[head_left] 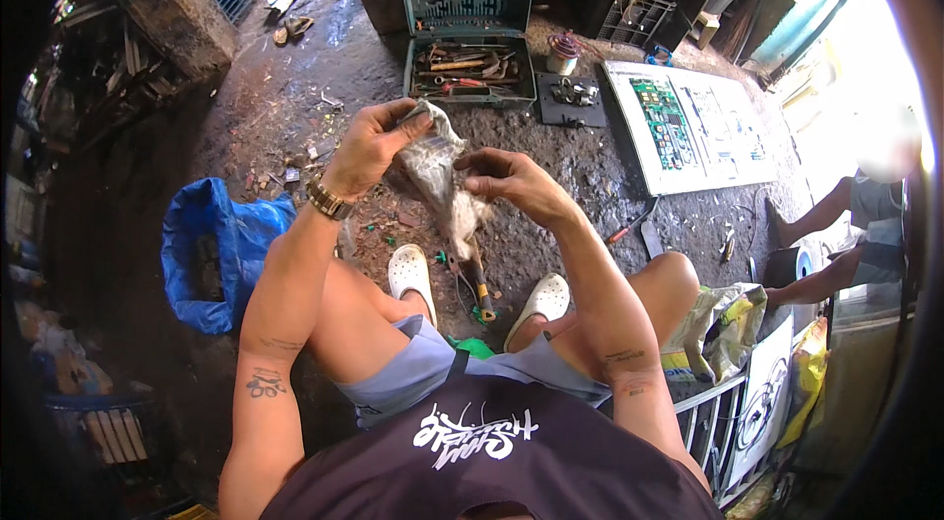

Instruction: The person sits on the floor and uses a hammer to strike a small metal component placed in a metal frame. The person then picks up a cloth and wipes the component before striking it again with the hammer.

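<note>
Dark floor [590, 225] spreads beneath the fingers. Ahead and to their right lies a white panel [728, 122]; straight ahead, an open toolbox [470, 21]; to their left, a blue sack [251, 250]. The left hand [366, 148] has fingers clamped on a dirty cloth [430, 166]. The right hand [526, 188], fingers apart, hovers beside it, contact unclear. Nearer the body shows a black-and-yellow handle [482, 292].

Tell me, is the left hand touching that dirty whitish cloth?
Touching: the head view shows the left hand pinching the dirty whitish cloth between thumb and fingers.
</note>
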Demonstrator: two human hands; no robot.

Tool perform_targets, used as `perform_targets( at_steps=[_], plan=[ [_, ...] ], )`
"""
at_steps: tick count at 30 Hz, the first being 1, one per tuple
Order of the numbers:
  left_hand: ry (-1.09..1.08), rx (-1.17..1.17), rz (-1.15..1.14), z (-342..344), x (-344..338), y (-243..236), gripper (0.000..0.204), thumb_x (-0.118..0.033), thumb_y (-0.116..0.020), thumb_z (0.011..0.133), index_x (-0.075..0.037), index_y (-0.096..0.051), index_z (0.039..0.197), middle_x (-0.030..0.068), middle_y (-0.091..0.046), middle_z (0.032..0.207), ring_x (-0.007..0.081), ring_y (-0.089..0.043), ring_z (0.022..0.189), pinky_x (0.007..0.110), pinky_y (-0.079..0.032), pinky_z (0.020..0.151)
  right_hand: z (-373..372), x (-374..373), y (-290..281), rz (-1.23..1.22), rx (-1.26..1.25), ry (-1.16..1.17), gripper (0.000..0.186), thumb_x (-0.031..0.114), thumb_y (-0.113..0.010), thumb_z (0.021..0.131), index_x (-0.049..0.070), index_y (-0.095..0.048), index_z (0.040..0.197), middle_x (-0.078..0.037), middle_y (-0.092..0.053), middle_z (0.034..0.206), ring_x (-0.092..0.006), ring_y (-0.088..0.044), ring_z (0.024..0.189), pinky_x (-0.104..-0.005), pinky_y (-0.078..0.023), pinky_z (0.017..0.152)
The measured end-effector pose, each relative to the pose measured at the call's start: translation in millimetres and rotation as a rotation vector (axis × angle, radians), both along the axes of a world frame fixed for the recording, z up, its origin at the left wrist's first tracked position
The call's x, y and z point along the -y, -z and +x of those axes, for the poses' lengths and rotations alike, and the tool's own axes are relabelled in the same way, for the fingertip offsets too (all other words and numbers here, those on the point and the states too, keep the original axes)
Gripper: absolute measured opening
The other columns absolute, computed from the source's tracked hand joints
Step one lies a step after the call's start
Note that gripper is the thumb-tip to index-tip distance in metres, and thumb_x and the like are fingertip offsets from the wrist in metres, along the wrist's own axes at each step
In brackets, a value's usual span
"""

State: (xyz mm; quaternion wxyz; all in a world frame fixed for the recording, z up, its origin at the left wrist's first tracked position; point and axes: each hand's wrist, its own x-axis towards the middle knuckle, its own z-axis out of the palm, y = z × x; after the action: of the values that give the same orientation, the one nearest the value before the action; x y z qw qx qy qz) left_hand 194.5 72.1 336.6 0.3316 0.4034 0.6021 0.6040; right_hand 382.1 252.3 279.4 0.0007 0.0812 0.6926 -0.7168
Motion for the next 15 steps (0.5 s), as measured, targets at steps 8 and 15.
perform_targets(
  at_steps=[8, 15],
  plan=[
    [-0.047, 0.18, 0.082, -19, 21, -9, 0.017, -0.016, -0.066, 0.102, -0.006, -0.073, 0.113, -0.0008, -0.074, 0.105, 0.0057, -0.065, 0.095, 0.023, -0.05, 0.085, -19, 15, -17, 0.147, -0.14, 0.119, 0.041, 0.029, -0.08, 0.091, -0.001, -0.071, 0.118, -0.006, -0.068, 0.11, -0.0137, -0.062, 0.103, -0.0313, -0.05, 0.09],
    [0.199, -0.215, -0.173, -4, 16, -11, 0.031, -0.022, -0.071, 0.098, -0.005, -0.069, 0.124, 0.0011, -0.068, 0.099, 0.008, -0.06, 0.088, 0.024, -0.048, 0.078, -18, 2, -48, 0.342, -0.072, 0.149, 0.031, 0.026, -0.078, 0.091, -0.002, -0.075, 0.103, -0.008, -0.074, 0.086, -0.0125, -0.062, 0.079, -0.0326, -0.051, 0.075]
  ],
)
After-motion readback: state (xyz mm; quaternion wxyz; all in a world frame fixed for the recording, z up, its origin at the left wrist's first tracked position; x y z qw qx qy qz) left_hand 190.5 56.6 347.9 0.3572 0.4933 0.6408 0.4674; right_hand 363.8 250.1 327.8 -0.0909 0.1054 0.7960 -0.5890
